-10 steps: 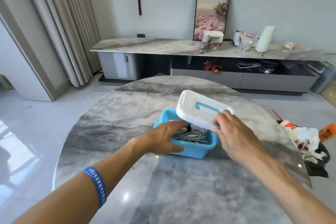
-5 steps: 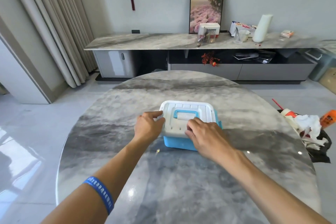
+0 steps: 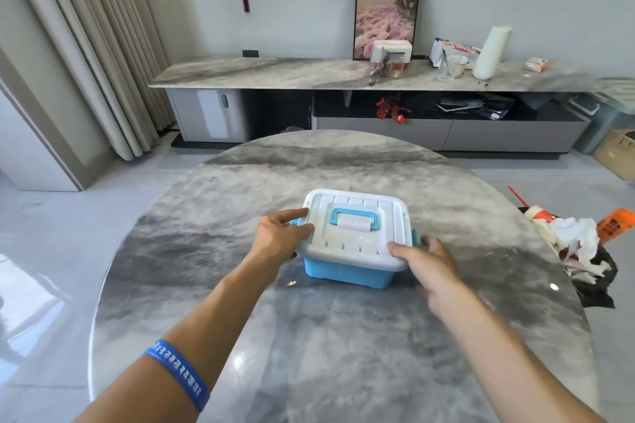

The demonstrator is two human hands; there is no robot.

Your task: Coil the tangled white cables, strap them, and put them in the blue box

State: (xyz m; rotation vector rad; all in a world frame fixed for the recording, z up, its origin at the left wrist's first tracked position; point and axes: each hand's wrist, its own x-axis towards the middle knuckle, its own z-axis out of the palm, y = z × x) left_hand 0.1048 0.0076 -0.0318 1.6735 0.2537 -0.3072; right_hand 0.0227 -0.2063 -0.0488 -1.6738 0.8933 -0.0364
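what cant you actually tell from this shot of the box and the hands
- White cables: none show in the head view; the white lid covers the blue box, so coiling or strapping cannot be checked.
- Side latches: the left hand hides one, and the right hand partly hides the other, so whether they are clipped is unclear.
- Left palm: turned away from the camera.
- Print on the blue wristband: too small.

The box [image 3: 347, 273] sits mid-counter [image 3: 309, 336], lid [image 3: 357, 233] on it. Left hand [image 3: 278, 240] at the box's left edge, right hand [image 3: 429, 264] at its right; sideboard [image 3: 275, 70] behind it.
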